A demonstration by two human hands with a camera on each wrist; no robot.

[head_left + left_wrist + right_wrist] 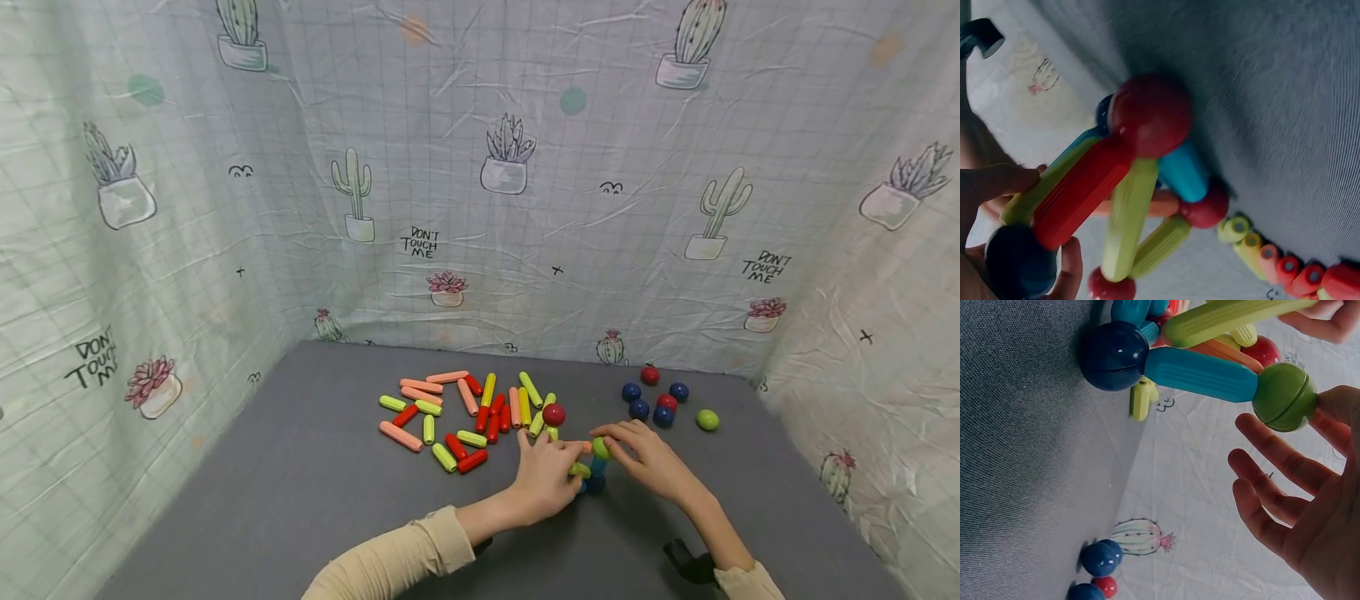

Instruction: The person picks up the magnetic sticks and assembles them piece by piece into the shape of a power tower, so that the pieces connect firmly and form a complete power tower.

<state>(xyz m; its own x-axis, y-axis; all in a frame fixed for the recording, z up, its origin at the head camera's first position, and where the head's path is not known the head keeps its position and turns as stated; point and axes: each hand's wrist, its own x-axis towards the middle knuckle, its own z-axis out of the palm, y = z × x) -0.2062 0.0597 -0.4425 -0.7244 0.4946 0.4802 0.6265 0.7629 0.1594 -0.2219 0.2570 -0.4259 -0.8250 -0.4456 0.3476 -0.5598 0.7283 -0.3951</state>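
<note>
Fingers (1340, 404) on grn ball (1282, 398), lt-blu rod (1200, 374), dk-blu ball (1113, 357)

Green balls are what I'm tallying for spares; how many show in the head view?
2: the loose green ball at right, beyond the right hand, and the held green ball, joined to a blue stick, in that hand. Others may be hidden.

Creased beige sleeves (390, 554) end short of the bare hands (546, 477). A black, angular attachment (690, 563) shows beside the right cuff (745, 581).
</note>
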